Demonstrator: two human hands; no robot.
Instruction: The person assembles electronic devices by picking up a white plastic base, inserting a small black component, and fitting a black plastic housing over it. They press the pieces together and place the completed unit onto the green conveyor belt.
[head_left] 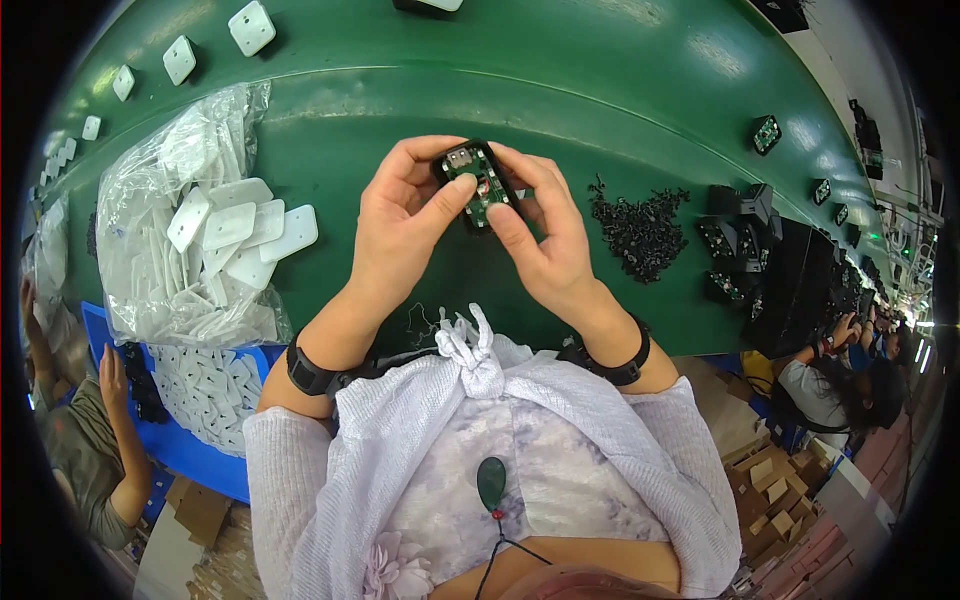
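Between both hands, above the green bench, is a small black housing with a green circuit board [480,187] facing up. My left hand [408,205] grips its left side, the thumb pressing on the board near a silver connector. On the other side my right hand [545,230] wraps the housing's edge, its thumb on the board's lower part. A bit of red shows in the middle of the board, partly hidden by the thumbs. To the right of my right hand lies a heap of small black parts, possibly screws [640,232].
A clear plastic bag of white square covers [235,225] lies at the left, above a blue bin [200,465] of white pieces. Black housings with boards [735,240] are piled at the right. White-topped units [180,60] line the far bench. Other people sit on both sides.
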